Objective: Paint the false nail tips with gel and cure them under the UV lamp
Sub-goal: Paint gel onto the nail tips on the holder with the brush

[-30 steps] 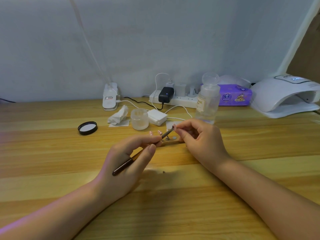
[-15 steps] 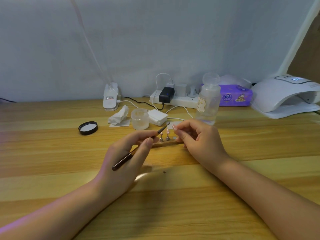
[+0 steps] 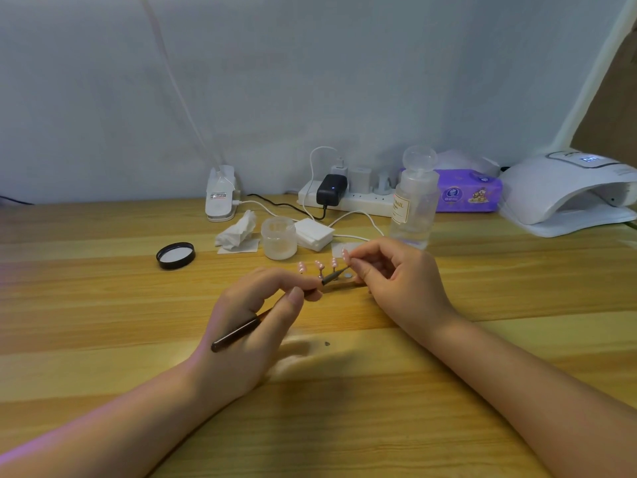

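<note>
My left hand (image 3: pixel 255 326) grips a thin dark gel brush (image 3: pixel 238 331) like a pen, its tip pointing up and right toward a pink false nail tip (image 3: pixel 345 256). My right hand (image 3: pixel 396 281) pinches that tip on its small stand between thumb and forefinger. Three more pink nail tips (image 3: pixel 317 265) stand in a row on a wooden holder (image 3: pixel 341 286) on the table between my hands. An open frosted gel jar (image 3: pixel 279 238) sits just behind them. The white UV lamp (image 3: pixel 568 198) stands at the far right, its opening facing left.
The jar's black lid (image 3: pixel 175 256) lies to the left. A crumpled tissue (image 3: pixel 238 232), white pads (image 3: pixel 313 233), a clear pump bottle (image 3: pixel 412 205), a purple wipes pack (image 3: pixel 468 194), a power strip (image 3: pixel 348 198) with cables and a white clip device (image 3: pixel 220 194) line the back.
My left hand has drawn the brush back slightly left, uncovering the row of nail tips. My right hand has lifted the pinched nail tip a little off the holder.
</note>
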